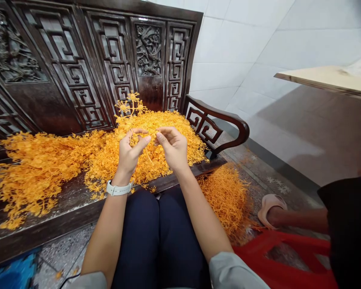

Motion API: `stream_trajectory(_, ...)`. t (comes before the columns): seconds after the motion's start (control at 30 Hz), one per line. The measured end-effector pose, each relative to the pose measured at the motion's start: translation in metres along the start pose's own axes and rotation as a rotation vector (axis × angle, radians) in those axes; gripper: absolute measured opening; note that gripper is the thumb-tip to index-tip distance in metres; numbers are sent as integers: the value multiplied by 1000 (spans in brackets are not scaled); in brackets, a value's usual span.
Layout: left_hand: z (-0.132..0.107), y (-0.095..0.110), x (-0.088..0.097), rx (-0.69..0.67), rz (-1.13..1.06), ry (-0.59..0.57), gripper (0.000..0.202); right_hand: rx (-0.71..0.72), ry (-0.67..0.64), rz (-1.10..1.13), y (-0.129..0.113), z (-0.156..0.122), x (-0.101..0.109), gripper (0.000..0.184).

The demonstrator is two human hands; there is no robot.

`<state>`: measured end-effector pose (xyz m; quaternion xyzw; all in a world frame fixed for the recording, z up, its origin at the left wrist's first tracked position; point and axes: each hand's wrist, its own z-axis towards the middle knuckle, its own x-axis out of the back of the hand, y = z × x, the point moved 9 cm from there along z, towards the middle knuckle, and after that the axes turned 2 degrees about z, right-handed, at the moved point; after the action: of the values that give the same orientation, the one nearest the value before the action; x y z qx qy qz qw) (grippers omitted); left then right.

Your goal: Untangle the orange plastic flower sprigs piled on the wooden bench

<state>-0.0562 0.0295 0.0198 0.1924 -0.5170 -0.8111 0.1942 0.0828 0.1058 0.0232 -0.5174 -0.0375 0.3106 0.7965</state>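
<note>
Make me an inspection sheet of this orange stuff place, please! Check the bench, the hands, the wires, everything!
Surface: dark wooden bench, pale specks on its seat.
Job's things: orange branching pieces heaped along the bench.
Clutter: tangled orange strands on the floor by the bench's right end; blue object at lower left.
Hands: left hand and right hand pinching a small orange piece over the heap.
Cables: thin black cord at lower left; its ends aren't visible.
Surroundings: pale wall, red plastic object, another person's pink shoe.

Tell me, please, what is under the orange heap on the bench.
The dark wooden seat shows around the orange heap; whatever lies beneath its middle is covered from view.
</note>
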Motion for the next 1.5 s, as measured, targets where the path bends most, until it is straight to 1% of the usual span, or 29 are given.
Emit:
stream_trajectory(0.07, 0, -5, -2, 60, -82, -15, 38, -35, -33, 62, 2, 0, -1, 25)
stream_trajectory(0.1, 0, -7, -3, 66, -94, -26, 42, -58, -62, 84, 3, 0, -3, 25)
stream_trajectory(0.2, 0, -6, -7, 20, -55, -71, 48, -117, -154, 104, 6, -3, -12, 27)
stream_trajectory(0.23, 0, -6, -7, -1, -36, -68, 49, -126, -169, 101, 7, -4, -14, 29)
stream_trajectory(0.3, 1, -6, -4, -30, -12, -20, 48, -132, -174, 94, 9, -4, -15, 33)
stream_trajectory(0.37, 1, -7, -1, -44, -22, 52, 47, -119, -189, 88, 10, -4, -16, 35)
stream_trajectory(0.43, 0, -8, 0, -37, -54, 106, 48, -80, -231, 73, 8, -4, -21, 33)
stream_trajectory(0.57, 0, -11, 2, -5, -117, 180, 43, 34, -286, -4, -5, -9, -28, 20)
stream_trajectory(0.63, 0, -12, 10, 8, -150, 253, 39, 98, -264, -110, -14, -12, -27, 15)
stream_trajectory(0.73, 0, -11, 25, 24, -153, 372, 30, 224, -242, -365, -30, -18, -29, 13)
stream_trajectory(0.8, 2, -8, 31, 20, -121, 392, 26, 262, -290, -464, -38, -23, -36, 13)
stream_trajectory(0.83, 3, -7, 34, 18, -113, 388, 25, 260, -323, -466, -42, -27, -41, 14)
stream_trajectory(0.87, 4, -8, 38, 21, -124, 394, 24, 251, -362, -430, -47, -30, -45, 14)
stream_trajectory(0.93, 7, -15, 52, 60, -196, 447, 24, 233, -477, -258, -63, -42, -53, 17)
stream_trajectory(0.97, 7, -22, 63, 92, -237, 499, 27, 220, -571, -130, -72, -50, -58, 19)
stream_trajectory(1.0, 6, -29, 74, 125, -272, 554, 31, 199, -705, 7, -81, -61, -64, 22)
stream_trajectory(1.03, 6, -36, 84, 157, -295, 589, 34, 162, -869, 123, -86, -73, -70, 24)
stream_trajectory(1.07, 6, -40, 90, 173, -309, 600, 38, 105, -1034, 196, -86, -85, -75, 27)
stream_trajectory(1.1, 7, -44, 93, 183, -325, 576, 42, 34, -1155, 231, -80, -93, -77, 33)
stream_trajectory(1.13, 9, -46, 92, 183, -343, 539, 46, -38, -1169, 259, -71, -90, -76, 40)
stream_trajectory(1.17, 10, -46, 89, 181, -365, 492, 49, -96, -1073, 291, -58, -77, -71, 46)
stream_trajectory(1.23, 11, -46, 80, 186, -404, 411, 54, -136, -701, 376, -28, -35, -50, 49)
stream_trajectory(1.3, 10, -44, 72, 201, -421, 374, 56, -146, -349, 447, 0, -2, -24, 41)
stream_trajectory(1.33, 9, -43, 69, 210, -426, 360, 56, -189, -217, 457, 15, 8, -15, 34)
stream_trajectory(1.37, 9, -41, 66, 217, -434, 343, 56, -255, -103, 455, 28, 12, -7, 27)
stream_trajectory(1.4, 9, -39, 63, 220, -444, 328, 55, -320, 25, 452, 40, 13, 2, 24)
stream_trajectory(1.43, 9, -37, 61, 222, -454, 310, 53, -364, 135, 432, 46, 10, 11, 25)
stream_trajectory(1.47, 8, -35, 58, 223, -465, 290, 51, -372, 203, 385, 46, 7, 16, 26)
stream_trajectory(1.5, 7, -34, 54, 226, -476, 268, 49, -336, 217, 309, 40, 4, 18, 26)
